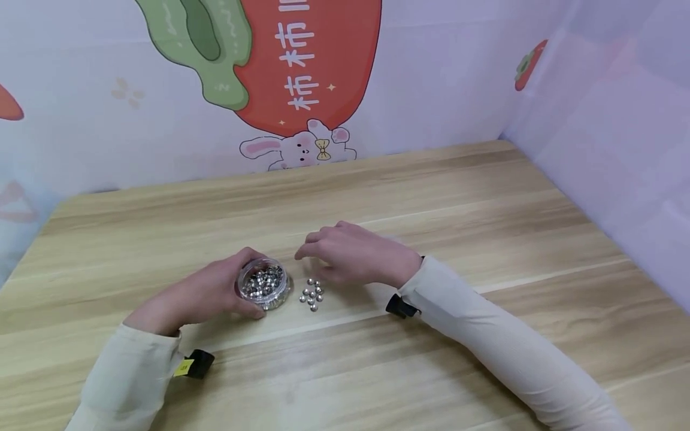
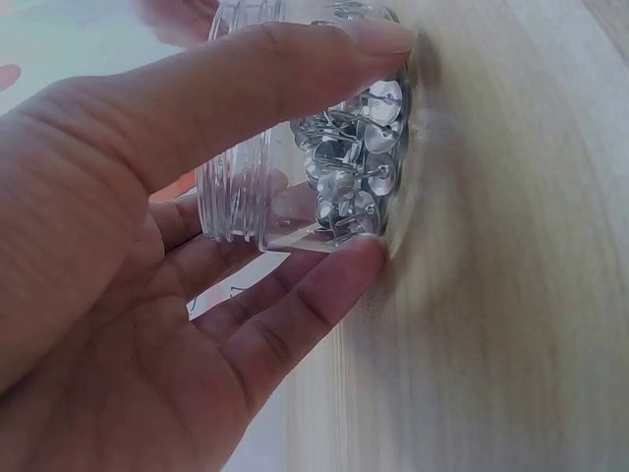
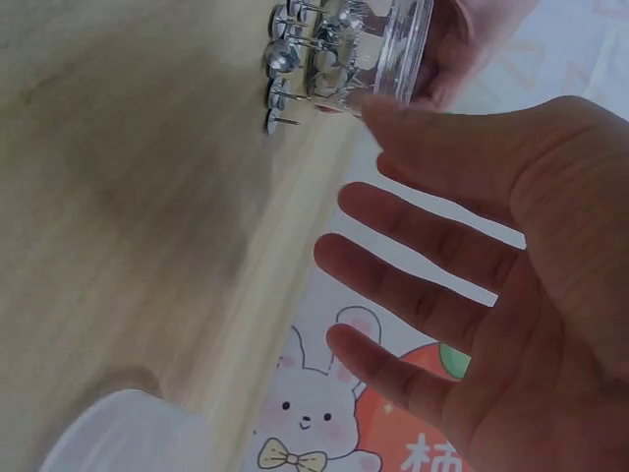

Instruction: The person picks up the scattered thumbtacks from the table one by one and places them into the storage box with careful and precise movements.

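Note:
A small clear plastic jar point(image 1: 283, 293) holds many silver thumbtacks point(image 1: 262, 281). My left hand point(image 1: 210, 293) grips it from the side, with the thumb along the near wall and the fingers curled round the other side, as the left wrist view shows. The jar's threaded mouth point(image 2: 228, 206) is uncovered. Several loose thumbtacks point(image 1: 311, 294) lie on the table just right of the jar; in the right wrist view some stand with pins up. My right hand point(image 1: 353, 254) hovers just beyond these tacks, its fingers point(image 3: 413, 300) spread and relaxed, holding nothing.
The wood-grain table point(image 1: 345, 371) runs back to a printed backdrop point(image 1: 431, 72) with a rabbit and a red fruit. A whitish translucent round thing point(image 3: 128, 438) shows at the lower left of the right wrist view. A pale side sheet point(image 1: 620, 149) borders the right.

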### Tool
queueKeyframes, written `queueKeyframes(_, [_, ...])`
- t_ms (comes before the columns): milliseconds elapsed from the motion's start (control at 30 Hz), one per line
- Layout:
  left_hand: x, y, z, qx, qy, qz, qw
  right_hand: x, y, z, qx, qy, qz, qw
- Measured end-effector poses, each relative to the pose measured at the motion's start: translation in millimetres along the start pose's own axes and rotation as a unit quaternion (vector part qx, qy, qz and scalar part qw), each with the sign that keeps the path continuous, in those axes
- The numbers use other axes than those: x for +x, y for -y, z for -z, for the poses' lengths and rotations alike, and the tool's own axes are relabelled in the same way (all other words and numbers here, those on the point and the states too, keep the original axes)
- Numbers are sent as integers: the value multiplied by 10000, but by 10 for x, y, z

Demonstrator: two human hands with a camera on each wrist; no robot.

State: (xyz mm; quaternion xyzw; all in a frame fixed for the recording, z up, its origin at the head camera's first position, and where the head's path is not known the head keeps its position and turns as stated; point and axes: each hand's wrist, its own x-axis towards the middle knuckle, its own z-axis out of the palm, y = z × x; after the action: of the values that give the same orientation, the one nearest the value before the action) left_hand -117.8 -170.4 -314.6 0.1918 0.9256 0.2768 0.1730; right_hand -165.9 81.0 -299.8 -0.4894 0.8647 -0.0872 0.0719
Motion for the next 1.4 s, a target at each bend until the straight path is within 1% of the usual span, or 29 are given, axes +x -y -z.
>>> queueKeyframes(133, [-30, 8, -6, 57, -78, -7, 10000, 31, -15, -46, 19, -76, 232, 9997])
queueKeyframes(267, [-50, 10, 4, 121, -149, -78, 9998, 65, -20, -88, -69, -127, 312, 9994])
queueKeyframes(433, [-52, 7, 16, 120, -165, -138, 9997, 83, -5, -118, -162, -82, 236, 9996])
queueKeyframes(600, [-51, 11, 15, 127, -124, -54, 9998, 90, 10, -147, -288, -63, 200, 9994])
queueKeyframes(767, [-46, 7, 15, 112, -95, -47, 9999, 88, 15, -163, -326, -19, 69, 9994])
queueKeyframes(867, [-41, -1, 11, 71, -78, -58, 9999, 85, 21, -159, -257, 10, 17, 9997])
queueKeyframes(1033, [-31, -12, -6, 3, -65, -131, 9999, 60, 42, -124, -188, 26, -136, 9997])
queueKeyframes(1400, [-29, -6, -20, 22, -41, -57, 10000, 21, 110, 25, -360, -130, -350, 9987])
